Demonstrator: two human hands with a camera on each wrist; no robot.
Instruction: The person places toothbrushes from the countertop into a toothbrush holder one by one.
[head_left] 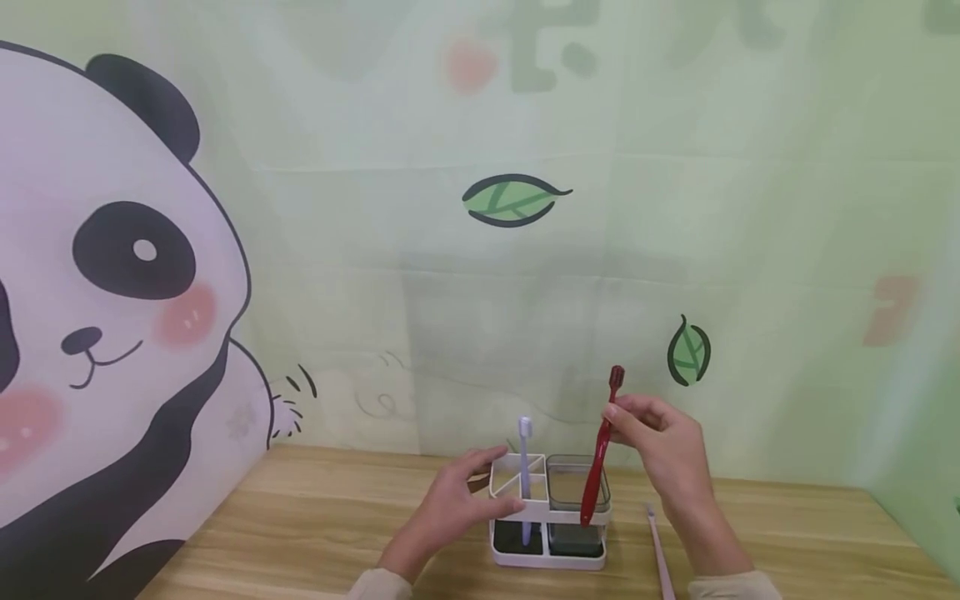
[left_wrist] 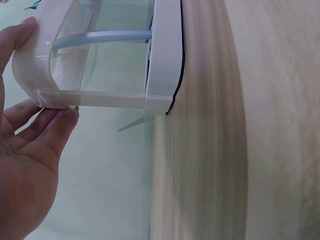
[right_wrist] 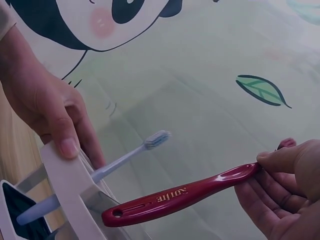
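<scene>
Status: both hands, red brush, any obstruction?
Left hand holds holder. Right hand pinches red brush, tilted, handle low at holder, contact unclear. Lilac brush stands in holder; nothing seen blocking.

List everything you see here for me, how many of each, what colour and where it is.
Toothbrush holder: one, white with dark base, on the table
Cup: one, clear grey, in the holder's right side
Upright toothbrush: one, pale lavender-blue, in the holder's left side
Red toothbrush: one, red, in the right hand
Slim stick, probably a toothbrush: one, pale pink, lying right of the holder
Table: one, wood-brown, below
Backdrop: one, pale green, behind
Printed panda: one, black and white, backdrop's left
Printed leaves: two, green, backdrop
Sleeves: two, light, bottom edge
Left hand: one, gripping the holder
Right hand: one, pinching the red toothbrush
</scene>
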